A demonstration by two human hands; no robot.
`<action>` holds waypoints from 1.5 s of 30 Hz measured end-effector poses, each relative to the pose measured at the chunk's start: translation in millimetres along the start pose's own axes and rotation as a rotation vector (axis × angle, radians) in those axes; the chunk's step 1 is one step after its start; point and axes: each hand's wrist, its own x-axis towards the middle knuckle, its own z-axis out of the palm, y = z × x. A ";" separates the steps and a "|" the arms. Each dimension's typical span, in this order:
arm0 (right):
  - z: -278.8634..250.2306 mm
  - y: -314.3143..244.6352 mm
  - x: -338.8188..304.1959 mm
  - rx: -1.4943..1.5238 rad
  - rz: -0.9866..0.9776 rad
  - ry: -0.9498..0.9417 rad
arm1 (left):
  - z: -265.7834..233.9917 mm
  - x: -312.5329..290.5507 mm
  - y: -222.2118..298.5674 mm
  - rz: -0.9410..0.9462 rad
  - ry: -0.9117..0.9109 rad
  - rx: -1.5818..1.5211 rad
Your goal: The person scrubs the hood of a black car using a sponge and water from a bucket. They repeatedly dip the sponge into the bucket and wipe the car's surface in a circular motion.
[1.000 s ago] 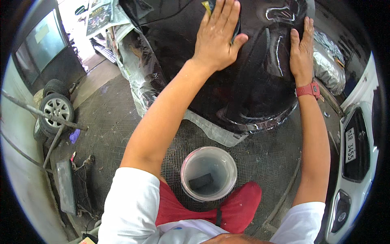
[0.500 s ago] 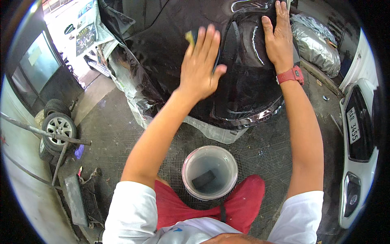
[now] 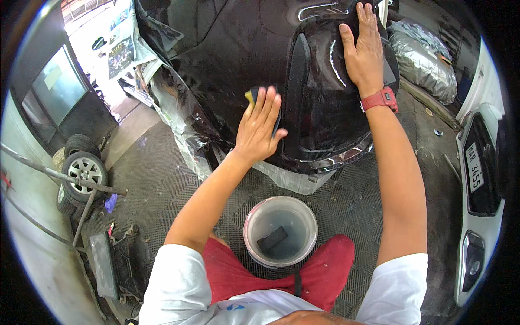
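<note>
My left hand [image 3: 258, 129] presses a sanding pad [image 3: 250, 98], yellow and dark at its visible edge, against the wet black car body [image 3: 216, 70]. The fingers lie long over the pad and hide most of it. Farther right, my right hand [image 3: 364, 62] rests flat on the glossy curved end of the same body, thumb apart and holding nothing. A red watch sits on that wrist. Between my knees stands a clear round bucket [image 3: 248, 233] of cloudy water, with a dark rectangular block [image 3: 272, 238] in it.
Newspaper and plastic masking [image 3: 184, 130] hang along the car's left edge. Wheels [image 3: 85, 172] and a metal bar [image 3: 65, 176] are at left. A white car part with dark glass [image 3: 479, 173] stands at right, near a silver-covered bundle [image 3: 425, 65].
My left hand has drawn back toward me over the black surface with the sanding pad beneath it. My right hand stays flat on the body, shifted slightly left.
</note>
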 end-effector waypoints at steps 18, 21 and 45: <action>18.8 24.2 1.5 0.081 -0.119 0.142 | -34.5 148.6 -51.2 -0.046 0.359 0.001; 17.9 21.9 -1.0 0.082 -0.114 0.123 | -29.7 155.4 -57.2 -0.035 0.410 0.018; 16.7 19.0 1.1 0.083 -0.117 0.128 | -47.8 186.5 -46.9 0.001 0.538 0.111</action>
